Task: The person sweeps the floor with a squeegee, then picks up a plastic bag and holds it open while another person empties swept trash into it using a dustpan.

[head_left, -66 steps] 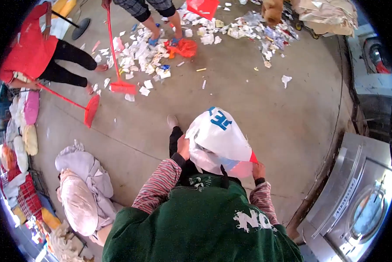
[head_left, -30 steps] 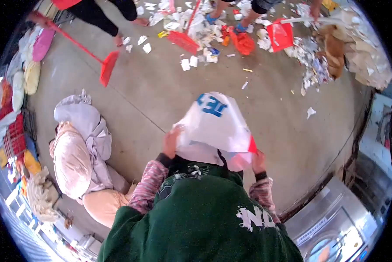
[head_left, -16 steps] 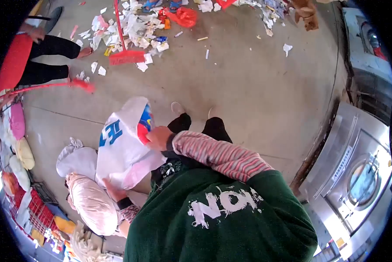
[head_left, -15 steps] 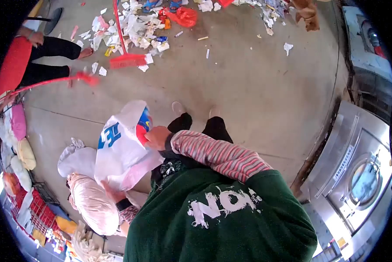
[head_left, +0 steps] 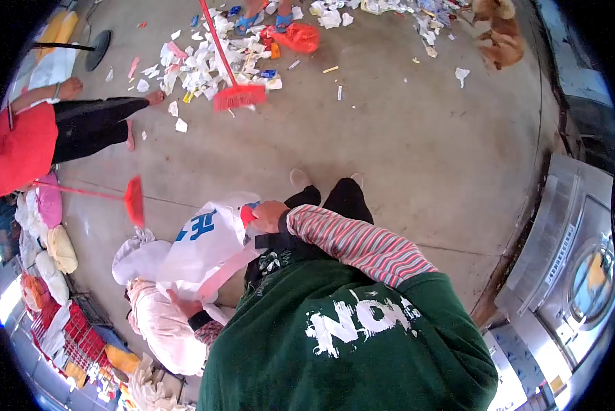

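Note:
In front of me hangs a white plastic sack (head_left: 208,250) with blue lettering and a pinkish lower part. My right hand (head_left: 270,216) is closed around its upper edge, where a red and blue patch shows. Lower down on the near side, my left hand (head_left: 186,306) grips the sack's edge, its fingertips partly hidden by the plastic. Against the sack lie a stuffed pale pink bundle (head_left: 158,322) and a knotted white bag (head_left: 137,259).
A person in red (head_left: 23,147) at left holds a red long-handled dustpan (head_left: 135,201). A red broom (head_left: 240,96) stands by scattered paper litter (head_left: 211,61). A brown dog (head_left: 500,41) lies at upper right. A steel washing machine (head_left: 560,240) stands at right.
The sack's upper part has sunk and slants more, with my right hand still on it. The red dustpan has swung down toward the sack. The broom has shifted slightly right.

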Tool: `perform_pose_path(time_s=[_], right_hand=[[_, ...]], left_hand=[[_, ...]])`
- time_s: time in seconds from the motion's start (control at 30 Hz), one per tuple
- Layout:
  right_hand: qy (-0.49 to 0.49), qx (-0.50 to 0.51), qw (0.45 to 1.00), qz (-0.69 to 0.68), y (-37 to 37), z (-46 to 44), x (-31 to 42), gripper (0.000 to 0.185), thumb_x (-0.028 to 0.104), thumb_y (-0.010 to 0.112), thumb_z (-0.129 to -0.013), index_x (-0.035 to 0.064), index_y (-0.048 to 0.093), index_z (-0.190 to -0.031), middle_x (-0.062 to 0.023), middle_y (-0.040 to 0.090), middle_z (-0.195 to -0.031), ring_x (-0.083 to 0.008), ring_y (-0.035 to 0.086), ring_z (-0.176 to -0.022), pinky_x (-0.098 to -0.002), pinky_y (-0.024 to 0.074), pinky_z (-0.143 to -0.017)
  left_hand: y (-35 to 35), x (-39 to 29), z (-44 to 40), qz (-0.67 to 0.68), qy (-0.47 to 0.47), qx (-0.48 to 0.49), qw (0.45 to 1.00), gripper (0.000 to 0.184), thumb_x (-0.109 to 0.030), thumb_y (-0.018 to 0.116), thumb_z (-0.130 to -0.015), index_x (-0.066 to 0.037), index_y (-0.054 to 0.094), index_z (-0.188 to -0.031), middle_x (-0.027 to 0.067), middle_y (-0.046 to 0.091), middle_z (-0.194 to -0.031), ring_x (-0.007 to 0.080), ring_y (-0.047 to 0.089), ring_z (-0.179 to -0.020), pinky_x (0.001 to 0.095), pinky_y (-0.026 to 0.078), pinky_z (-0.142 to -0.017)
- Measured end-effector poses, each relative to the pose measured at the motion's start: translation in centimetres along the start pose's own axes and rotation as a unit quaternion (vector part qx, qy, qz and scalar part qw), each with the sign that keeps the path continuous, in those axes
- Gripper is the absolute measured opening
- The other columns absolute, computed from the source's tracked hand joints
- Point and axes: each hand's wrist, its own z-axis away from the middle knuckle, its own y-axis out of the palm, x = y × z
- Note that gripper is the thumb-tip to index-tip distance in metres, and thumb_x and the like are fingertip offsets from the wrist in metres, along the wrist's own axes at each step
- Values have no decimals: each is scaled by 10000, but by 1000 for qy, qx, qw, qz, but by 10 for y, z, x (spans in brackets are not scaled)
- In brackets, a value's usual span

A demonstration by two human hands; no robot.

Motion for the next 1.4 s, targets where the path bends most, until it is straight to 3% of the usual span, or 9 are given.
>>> perform_pose_path(time_s=[0.47, 0.53, 0.7, 0.83, 0.9, 0.97, 1.07, 1.2, 1.4], right_hand=[[93, -166, 982, -4, -18, 48, 16, 321, 324, 460, -675, 11, 527, -656, -187, 525, -661, -334, 509, -652, -420, 392, -593], [101, -169, 980, -20, -22, 56, 21, 325, 330, 454, -682, 14, 528, -668, -191, 525, -669, -335, 508, -659, -424, 387, -610], [118, -162, 980, -14, -31, 67, 28, 349, 353, 435, -687, 18, 535, -693, -190, 531, -699, -328, 513, -682, -428, 387, -627], [90, -126, 988, 14, -47, 68, 49, 362, 350, 424, -692, 10, 543, -730, -184, 540, -757, -320, 520, -718, -412, 391, -656], [47, -200, 978, -34, -46, 58, 43, 355, 340, 441, -683, -4, 508, -631, -206, 508, -658, -351, 499, -634, -429, 375, -579], [60, -194, 978, -38, -56, 54, 44, 333, 322, 443, -681, -3, 509, -651, -212, 505, -664, -352, 498, -642, -428, 374, -569], [26, -208, 975, -67, -48, 36, 27, 323, 313, 450, -674, -5, 510, -664, -213, 505, -661, -351, 500, -636, -424, 373, -560], [59, -101, 991, -71, -63, 26, 33, 368, 328, 437, -686, -22, 542, -729, -211, 527, -724, -335, 512, -703, -404, 390, -639], [84, -110, 987, -86, -20, -20, 54, 329, 315, 448, -672, 2, 547, -684, -198, 530, -696, -330, 517, -664, -406, 398, -610]], left_hand=[[33, 22, -6, 81, -46, 150, 984, 385, -372, 377, -790, -68, 431, -1022, 39, 457, -971, 169, 433, -886, 268, 384, -711], [36, 19, -10, -132, 113, 131, 976, 406, -335, 369, -797, -19, 411, -1047, 65, 449, -1001, 179, 435, -908, 259, 376, -740], [65, -22, 31, 55, 5, 127, 990, 405, -275, 354, -797, 26, 386, -1067, 101, 449, -1012, 207, 445, -909, 295, 359, -788], [64, -41, 29, -7, 96, 88, 991, 440, -334, 359, -791, -7, 384, -1084, 90, 441, -1038, 225, 440, -926, 354, 355, -790], [73, -48, 29, -39, 109, 93, 989, 451, -343, 355, -790, -15, 369, -1100, 91, 428, -1059, 231, 430, -945, 363, 350, -795], [82, -51, 30, -104, 178, 2, 979, 466, -352, 342, -792, -35, 331, -1133, 87, 392, -1105, 241, 400, -992, 381, 339, -809], [69, -55, 8, 96, 36, 91, 991, 477, -364, 339, -791, -50, 310, -1150, 80, 369, -1130, 246, 379, -1017, 392, 328, -819], [70, -56, 3, 88, 65, 77, 991, 480, -373, 339, -789, -53, 317, -1146, 80, 375, -1124, 248, 385, -1011, 393, 332, -815], [66, -87, -22, 56, 69, 29, 996, 474, -366, 359, -782, -53, 334, -1137, 85, 386, -1107, 244, 382, -1001, 413, 340, -791]])
